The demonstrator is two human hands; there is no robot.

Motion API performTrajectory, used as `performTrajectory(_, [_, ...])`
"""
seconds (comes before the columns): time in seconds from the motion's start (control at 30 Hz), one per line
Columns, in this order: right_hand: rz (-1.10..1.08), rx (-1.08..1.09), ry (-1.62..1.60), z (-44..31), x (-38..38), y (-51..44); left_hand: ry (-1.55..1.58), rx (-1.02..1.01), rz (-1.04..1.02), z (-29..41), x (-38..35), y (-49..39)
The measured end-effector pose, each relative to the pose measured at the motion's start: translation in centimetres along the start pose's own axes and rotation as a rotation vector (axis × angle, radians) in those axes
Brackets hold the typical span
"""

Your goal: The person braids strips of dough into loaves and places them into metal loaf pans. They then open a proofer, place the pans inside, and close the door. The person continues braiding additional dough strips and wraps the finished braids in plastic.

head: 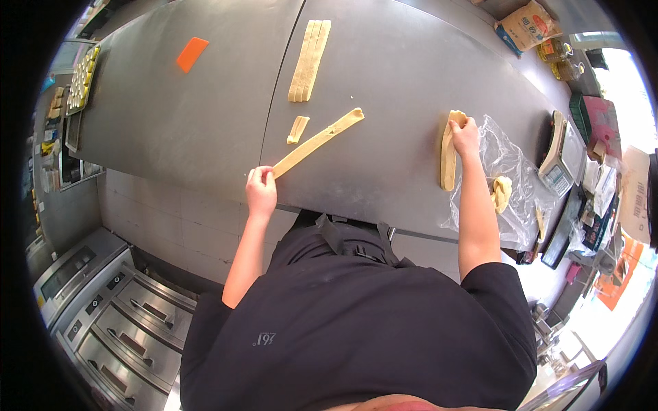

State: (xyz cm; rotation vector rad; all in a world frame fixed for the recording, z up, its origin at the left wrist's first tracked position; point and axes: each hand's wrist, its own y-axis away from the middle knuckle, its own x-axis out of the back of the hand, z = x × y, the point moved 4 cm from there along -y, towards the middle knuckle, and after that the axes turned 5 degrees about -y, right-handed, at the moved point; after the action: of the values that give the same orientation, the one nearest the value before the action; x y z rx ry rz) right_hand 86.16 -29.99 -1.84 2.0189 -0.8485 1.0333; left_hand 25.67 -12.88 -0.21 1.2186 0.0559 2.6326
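Observation:
My left hand (261, 192) pinches the near end of a long flat dough strip (316, 142), which slants away to the right across the metal table (390, 103). My right hand (464, 134) has its fingers closed on the far end of a thicker, folded-looking dough strip (448, 164). Several long dough strips (310, 61) lie side by side at the back of the table. A short dough piece (297, 129) rests between them and my left hand. Beside my right forearm, a knotted dough lump (501, 194) sits on clear plastic sheeting (506, 154).
An orange dough scraper (193, 55) lies at the back left. A tray of filled cups (82, 79) stands at the left edge. A digital scale (559, 159) stands at the right, near a brush (540, 226). Oven doors (128, 334) are behind me on the left.

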Motion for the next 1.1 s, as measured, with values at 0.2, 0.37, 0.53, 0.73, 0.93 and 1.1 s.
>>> performTrajectory(0.2, [0.165,-0.27,-1.3,2.9,2.6,5.1,0.22,-0.085,-0.297,6.5,-4.4,0.3])
performTrajectory(0.37, [0.0,-0.241,-1.665,-5.1,5.1,14.4,0.574,-0.015,-0.805,11.9,-9.3,3.0])
performTrajectory(0.53, [-0.254,-0.077,-1.761,-12.2,5.3,22.0,0.927,0.444,-0.965,15.2,-12.4,4.6])
performTrajectory(0.73, [-0.166,-0.31,-1.035,-4.4,-1.7,23.5,0.928,0.436,-0.739,12.3,-12.1,1.6])
performTrajectory(0.93, [-0.182,-0.349,-1.12,2.4,-10.0,23.7,0.65,0.404,-0.712,10.2,-13.4,1.7])
performTrajectory(1.1, [-0.129,-0.494,-1.332,6.6,-8.0,23.4,0.671,0.459,-0.649,9.7,-12.8,-0.4])
